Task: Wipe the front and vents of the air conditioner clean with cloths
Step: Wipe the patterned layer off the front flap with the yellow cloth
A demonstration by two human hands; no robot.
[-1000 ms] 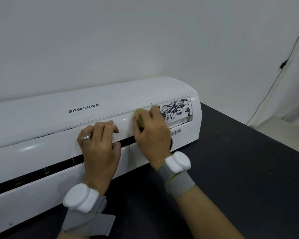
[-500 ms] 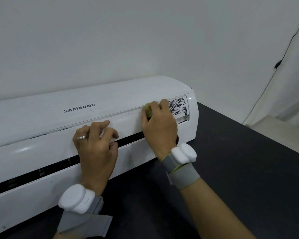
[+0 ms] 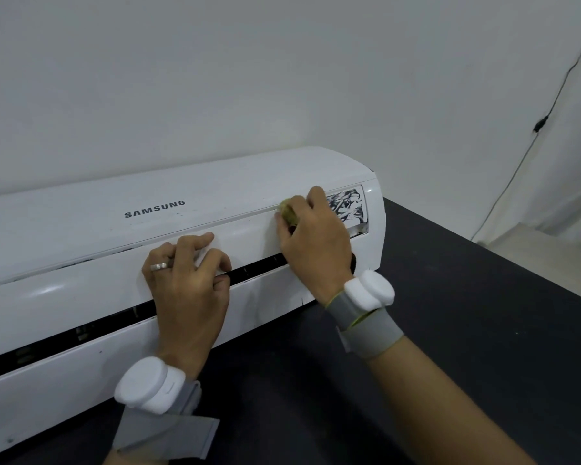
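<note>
Air conditioner (image 3: 81,229) lay white and long on the dark table (image 3: 450,330), its back to the pale wall (image 3: 215,78), its brand name printed across the front panel. And the right hand (image 3: 316,239) was up near the unit's right end, fingers curled tight around a small yellow-green cloth (image 3: 287,211), pressing it against the seam where the front panel met the flap (image 3: 81,290). Only a sliver of that cloth peeked out by the knuckles! Just beside it, to the right, sat a patch of black scribble (image 3: 348,204) on the casing. The left hand (image 3: 188,283) was planted mid-unit on the flap, fingers bent over its face, thumb hooked at the lower edge right where the dark vent slot (image 3: 81,330) ran along the body. A silver ring (image 3: 159,266) showed on one finger. Both wrists carried grey straps, each with a white device, one on the left (image 3: 146,385) and one on the right (image 3: 369,290). Out at the far right, a thin black cable (image 3: 517,169) ran down the wall.
</note>
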